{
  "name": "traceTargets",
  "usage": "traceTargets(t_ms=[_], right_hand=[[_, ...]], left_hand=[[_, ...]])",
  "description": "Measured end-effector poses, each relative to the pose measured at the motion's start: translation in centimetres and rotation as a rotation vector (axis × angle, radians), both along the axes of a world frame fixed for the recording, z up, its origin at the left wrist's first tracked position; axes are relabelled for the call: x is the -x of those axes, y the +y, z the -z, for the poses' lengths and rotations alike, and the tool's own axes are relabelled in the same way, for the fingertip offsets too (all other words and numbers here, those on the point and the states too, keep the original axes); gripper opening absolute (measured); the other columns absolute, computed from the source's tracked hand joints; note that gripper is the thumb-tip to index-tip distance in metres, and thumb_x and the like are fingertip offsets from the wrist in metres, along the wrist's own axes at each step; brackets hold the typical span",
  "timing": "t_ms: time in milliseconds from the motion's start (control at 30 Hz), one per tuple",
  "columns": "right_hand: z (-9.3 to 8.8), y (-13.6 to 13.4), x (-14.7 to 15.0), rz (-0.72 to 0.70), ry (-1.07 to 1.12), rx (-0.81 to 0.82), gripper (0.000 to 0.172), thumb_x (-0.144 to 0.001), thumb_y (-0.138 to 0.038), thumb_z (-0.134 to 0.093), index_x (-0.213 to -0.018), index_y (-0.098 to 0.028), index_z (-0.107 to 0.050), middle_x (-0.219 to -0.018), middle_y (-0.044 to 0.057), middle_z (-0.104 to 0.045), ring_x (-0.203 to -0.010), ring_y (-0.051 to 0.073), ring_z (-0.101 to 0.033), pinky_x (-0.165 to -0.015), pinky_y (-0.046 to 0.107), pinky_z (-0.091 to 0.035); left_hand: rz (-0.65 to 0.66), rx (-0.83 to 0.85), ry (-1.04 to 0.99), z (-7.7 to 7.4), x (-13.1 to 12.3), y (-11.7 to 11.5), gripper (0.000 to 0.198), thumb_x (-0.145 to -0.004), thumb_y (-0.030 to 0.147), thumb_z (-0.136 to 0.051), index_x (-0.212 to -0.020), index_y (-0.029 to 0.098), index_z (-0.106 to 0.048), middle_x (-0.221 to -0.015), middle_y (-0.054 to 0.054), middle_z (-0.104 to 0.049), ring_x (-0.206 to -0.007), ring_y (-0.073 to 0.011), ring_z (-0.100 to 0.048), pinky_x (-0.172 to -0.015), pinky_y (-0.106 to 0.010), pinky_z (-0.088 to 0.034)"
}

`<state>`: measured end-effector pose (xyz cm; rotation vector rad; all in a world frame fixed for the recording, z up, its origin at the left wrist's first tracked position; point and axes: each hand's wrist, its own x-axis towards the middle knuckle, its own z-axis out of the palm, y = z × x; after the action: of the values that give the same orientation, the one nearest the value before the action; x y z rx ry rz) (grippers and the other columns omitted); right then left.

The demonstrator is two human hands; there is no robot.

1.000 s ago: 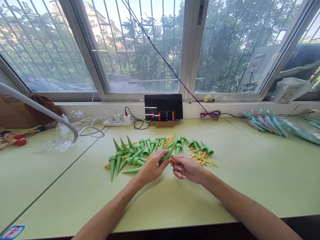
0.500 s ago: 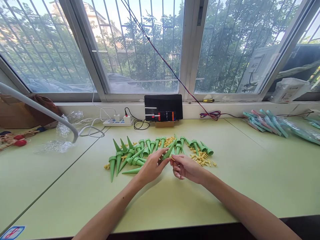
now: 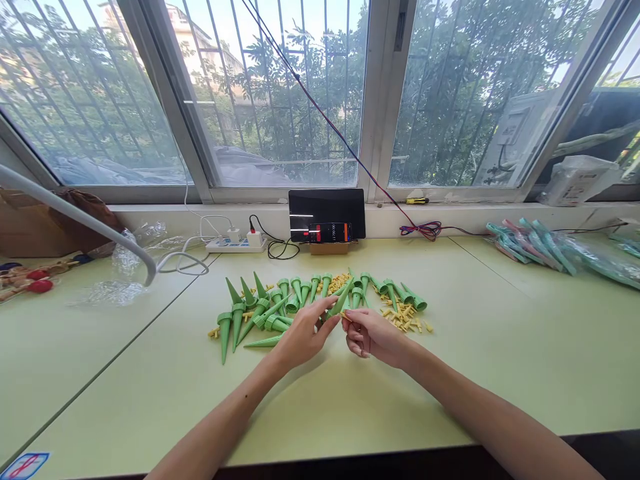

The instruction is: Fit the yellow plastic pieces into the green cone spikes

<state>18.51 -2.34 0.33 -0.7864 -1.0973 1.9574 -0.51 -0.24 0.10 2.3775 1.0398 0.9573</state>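
My left hand (image 3: 306,333) is closed around a green plastic watering spike (image 3: 342,297), its pointed end tilted up and to the right. Between the thumb and fingers of my right hand (image 3: 375,335) is a small yellow T-shaped valve (image 3: 345,316), touching or very close to the spike's side. My fingers partly cover both pieces. Behind and left of my hands lie several more green spikes (image 3: 238,327), some capped and some on their sides. Loose yellow valves (image 3: 407,319) are heaped to the right, with another pile of yellow valves (image 3: 340,283) behind.
A phone (image 3: 330,233) leans on a dark tablet (image 3: 327,203) by the window. A power strip (image 3: 236,245) with white cables stands left of it. Bagged teal and pink items (image 3: 533,243) lie at the right. A bent white tube (image 3: 80,213) crosses the left side.
Hardly anything differs. My right hand has shifted very slightly at the spike, still pinching the yellow valve, and my left hand keeps the spike in place.
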Motion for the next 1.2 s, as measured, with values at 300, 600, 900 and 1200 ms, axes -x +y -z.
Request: traceTargets(t_ms=[300, 600, 900, 1200], right_hand=[[0.10, -0.11, 0.20, 0.044, -0.052, -0.034, 0.039, -0.081, -0.052, -0.066, -0.069, -0.017, -0.053, -0.043, -0.010, -0.034, -0.038, 0.010, -0.049, -0.034, 0.019, -0.028], [0.46, -0.39, 0.20, 0.180, -0.502, -0.473, 0.037, -0.093, -0.047, -0.047, -0.069, -0.019, -0.049, -0.044, -0.008, -0.038, -0.037, 0.010, -0.045, -0.042, 0.023, -0.031], [0.96, -0.58, 0.05, 0.298, -0.898, -1.015, 0.035, -0.099, -0.029, -0.040, -0.066, -0.021, -0.033, -0.057, -0.003, -0.040, -0.051, 0.011, -0.032, -0.053, 0.027, -0.024], [0.83, -0.51, 0.18, 0.288, -0.818, -0.913, 0.033, -0.097, -0.029, -0.044, -0.065, -0.020, -0.043, -0.056, -0.002, -0.046, -0.052, 0.011, -0.039, -0.052, 0.026, -0.027]], left_hand=[[0.024, 0.023, -0.042, -0.28, 0.04, 0.02, 0.036, -0.097, 0.033, -0.047, -0.126, 0.017, -0.060, -0.094, -0.007, -0.069, -0.077, -0.0157, -0.062, -0.065, -0.025, -0.051], [0.021, 0.068, -0.057, -0.24, -0.02, 0.00, 0.037, -0.096, 0.035, -0.048, -0.124, 0.014, -0.062, -0.081, -0.005, -0.067, -0.069, -0.0134, -0.057, -0.064, -0.024, -0.050], [-0.003, 0.078, -0.012, -0.23, 0.02, 0.07, 0.038, -0.096, 0.037, -0.049, -0.120, 0.012, -0.063, -0.076, -0.003, -0.065, -0.066, -0.0131, -0.054, -0.064, -0.024, -0.047], [-0.014, 0.072, -0.013, 0.03, 0.13, 0.20, 0.037, -0.095, 0.037, -0.050, -0.119, 0.014, -0.064, -0.083, -0.005, -0.068, -0.070, -0.0143, -0.059, -0.065, -0.024, -0.048]])
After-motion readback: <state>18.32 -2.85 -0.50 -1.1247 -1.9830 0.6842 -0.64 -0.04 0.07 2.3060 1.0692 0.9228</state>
